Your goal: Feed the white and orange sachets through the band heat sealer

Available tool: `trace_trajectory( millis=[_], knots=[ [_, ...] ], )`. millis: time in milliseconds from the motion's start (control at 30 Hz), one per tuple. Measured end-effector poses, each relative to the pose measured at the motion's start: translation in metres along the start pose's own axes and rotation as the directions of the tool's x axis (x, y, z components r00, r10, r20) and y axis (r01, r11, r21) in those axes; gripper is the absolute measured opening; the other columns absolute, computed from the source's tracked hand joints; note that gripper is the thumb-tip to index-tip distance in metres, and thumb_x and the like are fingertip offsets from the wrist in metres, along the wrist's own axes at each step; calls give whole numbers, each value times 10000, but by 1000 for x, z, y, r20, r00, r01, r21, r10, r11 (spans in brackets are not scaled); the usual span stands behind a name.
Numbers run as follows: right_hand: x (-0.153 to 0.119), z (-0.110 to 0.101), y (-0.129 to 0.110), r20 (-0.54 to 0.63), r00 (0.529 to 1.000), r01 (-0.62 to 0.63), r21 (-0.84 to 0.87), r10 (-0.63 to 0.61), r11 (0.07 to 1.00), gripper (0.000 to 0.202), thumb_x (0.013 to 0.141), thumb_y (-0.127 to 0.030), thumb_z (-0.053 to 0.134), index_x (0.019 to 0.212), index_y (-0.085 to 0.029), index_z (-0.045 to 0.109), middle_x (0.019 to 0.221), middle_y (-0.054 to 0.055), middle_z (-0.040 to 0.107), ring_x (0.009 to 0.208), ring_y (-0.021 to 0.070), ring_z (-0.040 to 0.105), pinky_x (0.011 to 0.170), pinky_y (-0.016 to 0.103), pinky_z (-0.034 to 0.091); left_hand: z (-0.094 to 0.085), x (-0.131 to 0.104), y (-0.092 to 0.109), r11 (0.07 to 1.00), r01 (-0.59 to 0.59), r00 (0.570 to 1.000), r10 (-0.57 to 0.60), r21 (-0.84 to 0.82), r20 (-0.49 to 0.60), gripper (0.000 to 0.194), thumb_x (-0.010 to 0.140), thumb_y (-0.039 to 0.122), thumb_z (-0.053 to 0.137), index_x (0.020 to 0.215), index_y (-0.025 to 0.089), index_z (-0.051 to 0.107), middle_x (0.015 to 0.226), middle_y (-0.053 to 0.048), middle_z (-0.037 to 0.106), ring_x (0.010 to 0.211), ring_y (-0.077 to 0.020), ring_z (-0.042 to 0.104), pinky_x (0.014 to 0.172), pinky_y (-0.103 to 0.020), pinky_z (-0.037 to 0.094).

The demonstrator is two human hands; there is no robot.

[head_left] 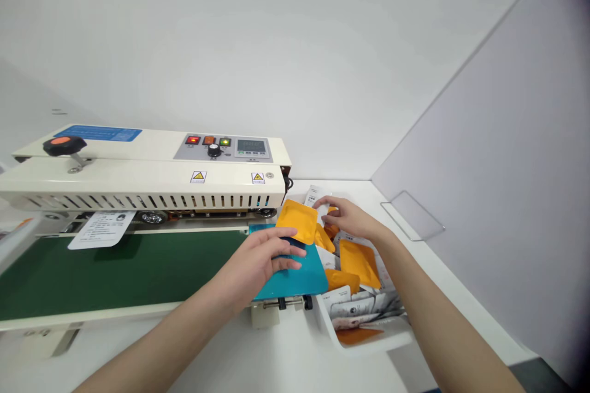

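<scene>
My left hand is over the blue plate at the belt's right end, fingers apart, with its fingertips by the lower edge of an orange sachet. That sachet lies tilted over the plate, right of the sealing machine. My right hand reaches over the white bin, its fingers curled and spread near a white sachet; whether they touch it is unclear. Orange and white sachets fill the bin. Another white sachet sticks out of the machine above the green belt.
The machine's control panel has lit switches and a dial, with a black knob at the far left. A bent wire stand leans at the right partition wall.
</scene>
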State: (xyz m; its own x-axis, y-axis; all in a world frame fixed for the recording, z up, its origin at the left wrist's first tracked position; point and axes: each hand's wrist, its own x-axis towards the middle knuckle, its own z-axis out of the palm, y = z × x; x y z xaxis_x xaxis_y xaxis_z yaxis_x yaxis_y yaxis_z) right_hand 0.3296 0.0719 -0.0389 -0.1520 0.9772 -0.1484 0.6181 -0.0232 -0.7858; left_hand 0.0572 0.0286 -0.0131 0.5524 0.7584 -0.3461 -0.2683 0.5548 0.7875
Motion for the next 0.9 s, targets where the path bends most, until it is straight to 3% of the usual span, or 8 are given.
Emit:
trace_trajectory(
  millis=[100, 200, 333, 433, 500, 600, 733, 900],
  knots=[
    [2, 5, 3, 46, 999, -14, 3, 14, 1000, 265, 774, -235, 600, 1036, -215, 567, 584, -55, 535, 518, 140, 589, 513, 244, 491, 0, 0, 1, 1000, 6, 1000, -6, -4, -10, 301, 795, 135, 597, 1091, 89, 619, 1032, -178, 677, 965, -231, 650, 801, -318, 507],
    [5, 9, 5, -2, 1000, 12, -19, -12, 1000, 241, 752, -258, 628, 981, -201, 576, 569, -63, 501, 483, 122, 546, 465, 220, 456, 1, -1, 2, 1000, 8, 1000, -8, -11, -13, 297, 796, 136, 598, 1089, 89, 620, 1035, -179, 676, 958, -226, 650, 801, -315, 506],
    [5, 8, 1, -111, 989, 92, -41, -96, 995, 230, 759, -231, 605, 983, -207, 561, 857, -5, 618, 481, 73, 491, 467, 217, 451, 2, -2, 2, 1000, 8, 1000, -8, -11, -6, 300, 790, 139, 607, 1086, 96, 623, 1066, -179, 669, 972, -229, 647, 800, -314, 505],
    [3, 5, -4, -143, 979, 142, -27, -144, 990, 349, 768, -194, 595, 1108, -235, 531, 1079, 29, 618, 634, 106, 584, 637, 272, 538, 2, -2, 3, 1000, 13, 1000, -13, -11, -10, 301, 781, 131, 610, 1080, 97, 626, 1065, -178, 670, 976, -231, 646, 792, -309, 503],
    [2, 4, -6, -129, 981, 147, 15, -143, 989, 499, 781, -175, 584, 1256, -257, 458, 1113, 40, 621, 789, 152, 637, 763, 317, 552, 2, -3, 3, 1000, 16, 1000, -16, -5, -6, 307, 780, 131, 611, 1085, 97, 624, 1048, -174, 677, 973, -229, 645, 801, -308, 499],
    [2, 2, -3, -119, 987, 116, 19, -113, 993, 608, 792, -178, 588, 1355, -261, 372, 1107, 50, 630, 878, 182, 652, 799, 332, 552, 3, -3, 3, 1000, 4, 1000, -4, 3, 0, 302, 794, 136, 594, 1092, 90, 619, 1005, -169, 687, 963, -225, 643, 813, -313, 495],
    [5, 0, 7, -156, 987, 28, -123, -47, 992, 413, 791, -200, 614, 1192, -217, 519, 972, 50, 663, 777, 182, 658, 704, 298, 547, 5, -5, 3, 1000, -17, 1000, 17, 4, -5, 285, 816, 130, 561, 1089, 70, 610, 958, -172, 693, 943, -224, 648, 789, -310, 499],
    [10, -2, 18, -168, 986, -23, -115, 3, 993, 152, 799, -250, 612, 942, -198, 602, 849, 34, 685, 657, 170, 652, 595, 260, 521, 9, -10, 4, 998, -55, 998, 55, -2, -39, 261, 862, 134, 512, 1096, 57, 599, 978, -175, 692, 952, -218, 657, 834, -313, 500]
  ],
)
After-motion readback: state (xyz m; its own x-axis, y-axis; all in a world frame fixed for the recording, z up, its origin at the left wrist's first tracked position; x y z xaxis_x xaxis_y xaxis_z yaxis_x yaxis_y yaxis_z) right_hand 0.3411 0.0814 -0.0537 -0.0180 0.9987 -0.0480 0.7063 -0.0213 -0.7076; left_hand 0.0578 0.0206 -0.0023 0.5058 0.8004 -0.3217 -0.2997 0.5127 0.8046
